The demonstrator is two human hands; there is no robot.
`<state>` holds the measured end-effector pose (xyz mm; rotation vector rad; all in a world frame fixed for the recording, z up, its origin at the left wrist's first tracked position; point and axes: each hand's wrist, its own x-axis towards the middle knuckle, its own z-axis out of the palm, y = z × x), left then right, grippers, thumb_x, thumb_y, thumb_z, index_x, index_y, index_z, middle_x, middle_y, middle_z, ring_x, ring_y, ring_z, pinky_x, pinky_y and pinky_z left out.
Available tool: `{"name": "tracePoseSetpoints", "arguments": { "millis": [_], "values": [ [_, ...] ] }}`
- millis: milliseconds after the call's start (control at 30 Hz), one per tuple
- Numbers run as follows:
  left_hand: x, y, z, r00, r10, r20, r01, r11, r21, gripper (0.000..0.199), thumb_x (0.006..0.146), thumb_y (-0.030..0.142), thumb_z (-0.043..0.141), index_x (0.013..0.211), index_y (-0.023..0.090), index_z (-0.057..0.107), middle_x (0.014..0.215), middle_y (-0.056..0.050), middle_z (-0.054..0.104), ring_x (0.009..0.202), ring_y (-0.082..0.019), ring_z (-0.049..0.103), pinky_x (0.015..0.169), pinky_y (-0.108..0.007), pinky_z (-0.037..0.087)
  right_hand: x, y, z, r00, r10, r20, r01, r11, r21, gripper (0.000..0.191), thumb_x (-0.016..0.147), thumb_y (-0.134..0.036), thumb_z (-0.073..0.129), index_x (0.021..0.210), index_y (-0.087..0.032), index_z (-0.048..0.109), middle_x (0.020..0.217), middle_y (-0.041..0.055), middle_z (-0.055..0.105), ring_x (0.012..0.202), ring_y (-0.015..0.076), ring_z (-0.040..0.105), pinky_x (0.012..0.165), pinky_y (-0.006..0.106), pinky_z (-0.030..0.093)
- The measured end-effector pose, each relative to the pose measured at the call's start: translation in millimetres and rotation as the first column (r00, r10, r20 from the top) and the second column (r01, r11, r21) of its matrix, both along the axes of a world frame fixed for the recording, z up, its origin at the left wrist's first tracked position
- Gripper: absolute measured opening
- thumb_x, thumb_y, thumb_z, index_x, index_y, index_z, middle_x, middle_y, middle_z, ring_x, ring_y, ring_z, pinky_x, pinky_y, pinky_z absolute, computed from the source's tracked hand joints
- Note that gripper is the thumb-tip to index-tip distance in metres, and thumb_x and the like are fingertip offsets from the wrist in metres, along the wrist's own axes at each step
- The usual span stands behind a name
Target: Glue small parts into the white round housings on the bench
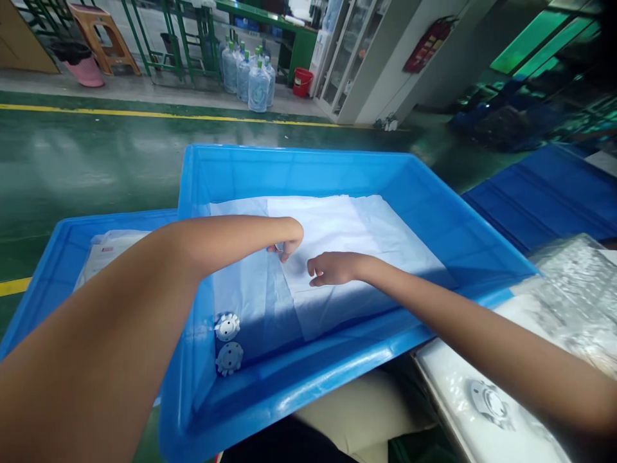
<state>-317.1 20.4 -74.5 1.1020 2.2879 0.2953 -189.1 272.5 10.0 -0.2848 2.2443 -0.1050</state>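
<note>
"Head view, nearest entries first; what is listed?"

"One white table (457,373), lower right, partly behind the right forearm; upon it, one pale round part (491,404), with clear plastic wrap (573,276) farther up; one large blue tub (308,172), beside the table; in its near left corner, two pale toothed discs (227,326), one just beyond the other."

"And the hands, with the sheets?"

"One right hand (332,267), low over the white sheet (332,222), fingers curled, a small gap showing at the tips; one left hand (289,238), just beyond and to its left, wrist bent, fingers pointing down; whether either pinches the sheet, I cannot tell; white sheet, lying in the middle of the tub floor, over thinner bluish sheets (245,289)."

"Outside the tub?"

"One second blue tub (116,220), to the left, partly hidden by the first, white wrapping (113,241) inside; dark blue boxes (544,193), to the right, blurred; one green floor (96,161), shiny, crossed by a yellow line (193,116)."

"And farthest?"

"One pink bin (85,71), beside an orange-brown stool (107,35); several large water bottles (259,87), clustered, green-capped; one red bucket (303,82), to their right; one glass-fronted cabinet (344,58); one red fire extinguisher (429,45), on the wall."
</note>
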Motion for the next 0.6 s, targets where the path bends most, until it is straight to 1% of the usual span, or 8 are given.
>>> {"name": "tracePoseSetpoints", "arguments": {
  "millis": [100,167,200,267,333,400,500,600],
  "values": [
    [-1.8,41.4,-11.4,0.999,-0.019,0.039,0.022,0.998,-0.067,0.047,0.081,0.061,0.051,0.111,0.025,0.058,0.097,-0.002,0.063,0.088,-0.022,0.050,0.076,-0.034,0.041,4.7,10.8,-20.5,1.000,-0.016,0.026,0.015,1.000,0.022,0.059,0.088,-0.034,0.057,0.142,-0.019,0.039,0.130,0.0115,0.055,0.111,0.0255,0.058,0.087,0.030,0.045],
    [-3.4,79.0,-15.6,0.999,-0.034,0.042,0.039,0.992,-0.122,0.045,0.082,0.058,0.055,0.108,0.022,0.060,0.096,-0.004,0.064,0.088,-0.023,0.053,0.078,-0.036,0.043,6.1,9.5,-27.2,0.999,-0.035,0.012,0.034,0.998,0.047,0.070,0.089,-0.034,0.055,0.150,-0.022,0.022,0.141,0.0123,0.044,0.117,0.0263,0.054,0.093,0.032,0.044],
    [-3.9,98.4,-16.7,0.998,-0.043,0.044,0.049,0.986,-0.158,0.043,0.083,0.055,0.056,0.106,0.019,0.061,0.096,-0.005,0.065,0.089,-0.023,0.055,0.079,-0.037,0.045,6.4,7.9,-28.3,0.999,-0.050,-0.003,0.050,0.996,0.074,0.071,0.090,-0.033,0.054,0.151,-0.023,0.019,0.145,0.0139,0.039,0.118,0.0282,0.054,0.094,0.035,0.044],
    [-3.8,134.8,-16.2,0.996,-0.064,0.059,0.077,0.962,-0.263,0.038,0.086,0.049,0.057,0.104,0.016,0.061,0.098,-0.007,0.063,0.090,-0.021,0.058,0.081,-0.040,0.048,6.5,5.4,-27.2,0.996,-0.081,-0.043,0.086,0.987,0.135,0.066,0.090,-0.029,0.052,0.149,-0.023,0.025,0.148,0.0169,0.031,0.119,0.0335,0.052,0.094,0.042,0.045],
    [-1.6,163.6,-12.4,0.992,-0.082,0.091,0.112,0.910,-0.399,0.032,0.089,0.042,0.057,0.104,0.014,0.061,0.102,-0.007,0.062,0.091,-0.020,0.060,0.082,-0.040,0.051,5.8,5.4,-24.3,0.992,-0.100,-0.078,0.112,0.978,0.175,0.058,0.089,-0.027,0.052,0.145,-0.022,0.036,0.148,0.0175,0.029,0.124,0.0366,0.047,0.095,0.046,0.043],
    [1.6,181.9,-5.2,0.987,-0.095,0.132,0.151,0.840,-0.521,0.027,0.089,0.037,0.058,0.105,0.014,0.060,0.105,-0.007,0.062,0.092,-0.020,0.061,0.081,-0.040,0.053,4.6,8.1,-21.6,0.991,-0.110,-0.076,0.122,0.976,0.179,0.055,0.090,-0.030,0.055,0.142,-0.022,0.040,0.145,0.0161,0.034,0.125,0.0343,0.045,0.097,0.047,0.042],
    [3.7,191.9,12.1,0.976,-0.111,0.190,0.207,0.750,-0.628,0.025,0.089,0.033,0.059,0.106,0.014,0.060,0.105,-0.007,0.062,0.091,-0.019,0.061,0.080,-0.039,0.054,2.7,13.0,-18.9,0.992,-0.121,-0.032,0.124,0.979,0.164,0.058,0.091,-0.036,0.056,0.143,-0.023,0.036,0.144,0.0135,0.037,0.118,0.0276,0.052,0.096,0.046,0.045],
    [-0.6,190.7,36.8,0.964,-0.136,0.230,0.255,0.725,-0.640,0.027,0.090,0.036,0.058,0.106,0.015,0.060,0.105,-0.008,0.062,0.090,-0.019,0.061,0.079,-0.038,0.054,2.0,14.8,-17.1,0.992,-0.129,-0.003,0.128,0.978,0.163,0.059,0.090,-0.040,0.057,0.143,-0.022,0.036,0.147,0.0135,0.033,0.118,0.0276,0.051,0.096,0.047,0.045]
  ]
}}
